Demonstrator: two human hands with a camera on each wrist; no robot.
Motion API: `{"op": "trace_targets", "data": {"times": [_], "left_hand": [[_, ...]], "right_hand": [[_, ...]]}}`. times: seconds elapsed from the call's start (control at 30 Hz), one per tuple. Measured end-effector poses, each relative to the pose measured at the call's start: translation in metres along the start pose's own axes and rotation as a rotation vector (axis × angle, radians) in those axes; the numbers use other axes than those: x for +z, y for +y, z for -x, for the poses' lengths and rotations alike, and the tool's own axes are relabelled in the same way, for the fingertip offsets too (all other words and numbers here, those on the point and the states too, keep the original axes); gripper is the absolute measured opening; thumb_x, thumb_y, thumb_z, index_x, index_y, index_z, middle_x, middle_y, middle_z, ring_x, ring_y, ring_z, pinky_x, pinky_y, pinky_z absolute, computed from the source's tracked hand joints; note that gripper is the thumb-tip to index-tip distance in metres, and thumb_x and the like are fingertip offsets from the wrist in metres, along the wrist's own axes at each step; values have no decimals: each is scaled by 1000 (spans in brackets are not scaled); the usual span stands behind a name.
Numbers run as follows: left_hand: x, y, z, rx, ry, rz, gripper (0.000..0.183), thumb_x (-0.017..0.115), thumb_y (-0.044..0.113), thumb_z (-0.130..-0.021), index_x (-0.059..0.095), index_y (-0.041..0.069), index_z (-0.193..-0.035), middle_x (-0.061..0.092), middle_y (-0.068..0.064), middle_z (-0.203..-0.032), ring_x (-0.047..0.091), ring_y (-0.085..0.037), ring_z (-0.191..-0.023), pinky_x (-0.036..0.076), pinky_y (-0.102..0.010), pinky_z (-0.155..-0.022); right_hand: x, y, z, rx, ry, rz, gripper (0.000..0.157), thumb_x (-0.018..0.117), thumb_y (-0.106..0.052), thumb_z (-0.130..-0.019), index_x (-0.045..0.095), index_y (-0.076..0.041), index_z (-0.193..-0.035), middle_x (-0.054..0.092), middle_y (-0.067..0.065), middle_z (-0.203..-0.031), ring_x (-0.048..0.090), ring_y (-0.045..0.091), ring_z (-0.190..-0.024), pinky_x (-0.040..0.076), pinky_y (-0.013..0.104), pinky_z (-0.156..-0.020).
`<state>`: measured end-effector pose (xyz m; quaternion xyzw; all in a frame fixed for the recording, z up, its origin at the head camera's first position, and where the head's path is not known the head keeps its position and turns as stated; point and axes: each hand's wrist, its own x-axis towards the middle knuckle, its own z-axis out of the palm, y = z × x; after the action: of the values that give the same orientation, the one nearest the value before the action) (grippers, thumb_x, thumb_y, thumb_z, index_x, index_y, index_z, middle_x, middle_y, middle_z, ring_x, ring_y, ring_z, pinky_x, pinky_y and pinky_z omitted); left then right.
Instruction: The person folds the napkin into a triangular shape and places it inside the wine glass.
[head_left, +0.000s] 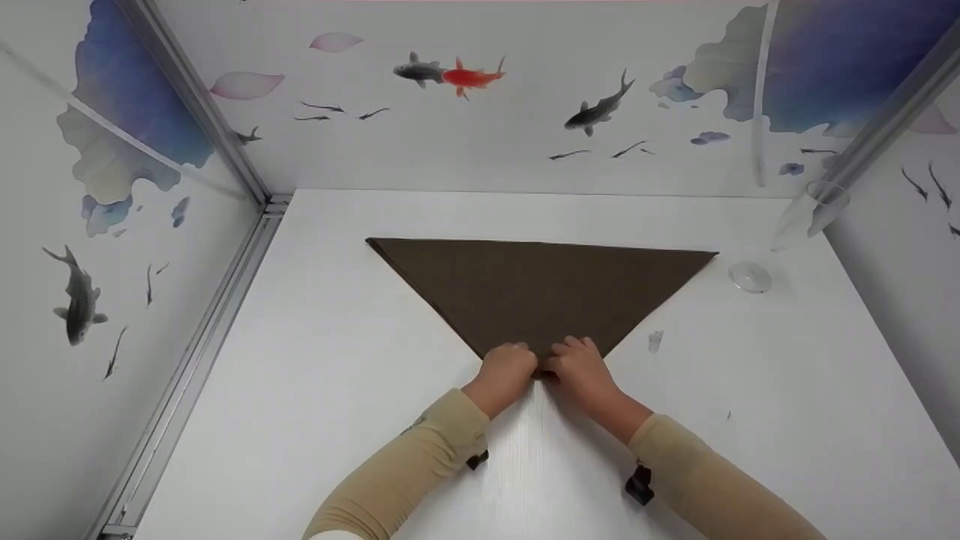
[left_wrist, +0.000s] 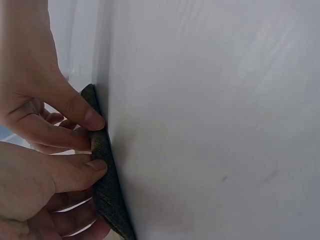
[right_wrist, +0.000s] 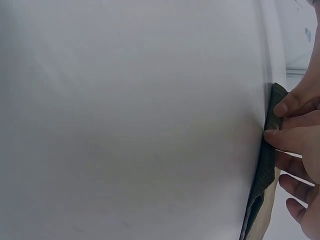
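Note:
A dark brown cloth [head_left: 536,292] lies on the white table as a triangle, its long side away from me and its narrow end toward me. At that near end my left hand [head_left: 508,373] and right hand [head_left: 583,375] sit side by side. Each pinches the near edge, thumb on my side and fingers behind it. In the left wrist view the edge [left_wrist: 111,200] looks thick and rolled over between the thumbs and fingers. Layers show at one end of the folded edge [right_wrist: 257,200] in the right wrist view, with a lighter tan side beneath.
A clear round disc [head_left: 750,277] lies on the table [head_left: 315,420] right of the cloth. Beyond it, a clear cup-like thing [head_left: 810,214] leans near the right back corner. White panels [head_left: 465,150] printed with fish and petals enclose the table at the back and both sides.

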<state>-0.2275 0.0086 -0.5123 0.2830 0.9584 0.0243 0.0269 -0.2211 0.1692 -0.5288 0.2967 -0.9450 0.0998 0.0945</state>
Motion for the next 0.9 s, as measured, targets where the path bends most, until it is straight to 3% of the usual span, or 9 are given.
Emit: {"op": "trace_targets", "data": {"times": [0.17,0.4,0.67,0.9], "left_hand": [[1,-3,1,-7,61,19,19,68,11,-92,69,17,-74,65,0,-74,64,-15,-72,53,-30,-63],[3,-3,3,18,135,-2,17,68,13,-91,68,19,-75,65,2,-73,64,-14,-69,53,-29,-61],[8,-2,3,52,202,-110,11,69,14,-92,75,17,-83,60,-3,-80,57,-18,-75,52,-31,-65],[7,2,2,67,187,-143,7,71,14,-91,76,15,-86,61,-3,-80,60,-18,-75,53,-30,-65]], "right_hand": [[-1,3,-5,-4,-8,-39,15,76,-7,-81,81,-20,-88,65,-4,-76,48,20,-70,38,37,-67],[-4,5,-8,16,-47,-86,19,74,-4,-82,81,-21,-89,68,-3,-81,54,20,-74,40,38,-67],[-6,5,-11,68,-125,-155,19,72,0,-83,81,-16,-91,68,-1,-82,59,22,-79,45,40,-71],[-4,8,-17,111,-184,-253,18,70,2,-84,80,-10,-93,60,3,-80,55,20,-75,50,43,-75]]}}
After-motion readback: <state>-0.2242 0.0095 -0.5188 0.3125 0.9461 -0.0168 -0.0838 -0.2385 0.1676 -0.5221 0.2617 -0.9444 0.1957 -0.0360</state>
